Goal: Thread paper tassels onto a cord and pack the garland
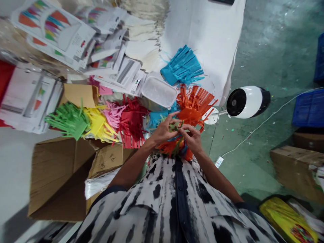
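Observation:
Both hands meet near my waist over a bunch of paper fringe. My left hand pinches a piece of green paper fringe between thumb and fingers. From the other side, my right hand grips the same green fringe. Orange fringe lies just beyond my hands, and more orange and blue strips hang below them. A blue fringe bundle rests farther up the table. Left of my hands sit red, pink, yellow and green fringe bundles in a row.
A clear plastic tub stands beyond the bundles. Printed packages pile up at the upper left. An open cardboard box is at lower left. On the right are a black-and-white fan, a cable and blue crates.

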A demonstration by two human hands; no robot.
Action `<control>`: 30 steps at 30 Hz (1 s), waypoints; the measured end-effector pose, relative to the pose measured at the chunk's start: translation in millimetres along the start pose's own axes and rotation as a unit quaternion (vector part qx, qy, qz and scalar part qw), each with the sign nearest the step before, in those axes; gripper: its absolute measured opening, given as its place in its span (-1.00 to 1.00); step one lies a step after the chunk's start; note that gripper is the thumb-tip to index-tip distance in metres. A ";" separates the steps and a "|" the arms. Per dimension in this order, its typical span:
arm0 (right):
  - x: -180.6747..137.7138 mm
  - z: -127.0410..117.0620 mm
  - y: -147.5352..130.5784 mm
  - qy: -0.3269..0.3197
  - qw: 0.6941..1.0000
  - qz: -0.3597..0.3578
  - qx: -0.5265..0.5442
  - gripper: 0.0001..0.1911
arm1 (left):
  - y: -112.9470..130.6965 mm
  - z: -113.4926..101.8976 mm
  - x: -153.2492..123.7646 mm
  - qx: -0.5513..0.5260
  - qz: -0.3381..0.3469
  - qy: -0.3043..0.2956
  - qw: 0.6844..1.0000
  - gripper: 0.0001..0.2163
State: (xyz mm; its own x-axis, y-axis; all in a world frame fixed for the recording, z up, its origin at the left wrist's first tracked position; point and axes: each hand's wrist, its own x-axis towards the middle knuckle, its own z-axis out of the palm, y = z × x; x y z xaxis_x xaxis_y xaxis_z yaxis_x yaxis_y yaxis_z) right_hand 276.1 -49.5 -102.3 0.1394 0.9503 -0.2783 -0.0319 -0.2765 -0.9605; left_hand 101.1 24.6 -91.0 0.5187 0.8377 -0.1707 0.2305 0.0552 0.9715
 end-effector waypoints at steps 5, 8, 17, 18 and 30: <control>0.9 0.8 -2.9 -0.016 1.000 0.015 0.011 -0.66 | 11.1 -13.1 9.2 0.061 0.057 0.014 0.996 -0.68; 0.8 2.1 -6.0 -0.032 0.998 0.029 0.036 -0.65 | 11.6 -8.9 11.5 0.025 0.029 0.001 0.999 -0.77; -3.4 -1.9 -6.8 -0.064 0.985 0.118 0.112 -0.56 | 6.4 -6.6 8.1 -0.143 -0.048 -0.034 0.988 -0.67; -3.6 -1.6 -6.2 -0.065 0.984 0.122 0.115 -0.55 | 6.5 -6.5 7.8 -0.144 -0.048 -0.032 0.988 -0.68; -4.8 11.6 -8.8 -0.056 0.994 0.073 0.066 -0.62 | 13.0 2.5 7.0 -0.082 -0.036 0.074 0.993 -0.83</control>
State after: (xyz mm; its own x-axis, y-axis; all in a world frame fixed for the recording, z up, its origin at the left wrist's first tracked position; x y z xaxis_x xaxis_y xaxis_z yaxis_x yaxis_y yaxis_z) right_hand 264.2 -50.0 -92.6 0.0123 0.9132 -0.4074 -0.1738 -0.3993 -0.9002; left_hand 109.7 29.8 -80.1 0.3760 0.8984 -0.2269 0.1198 0.1957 0.9733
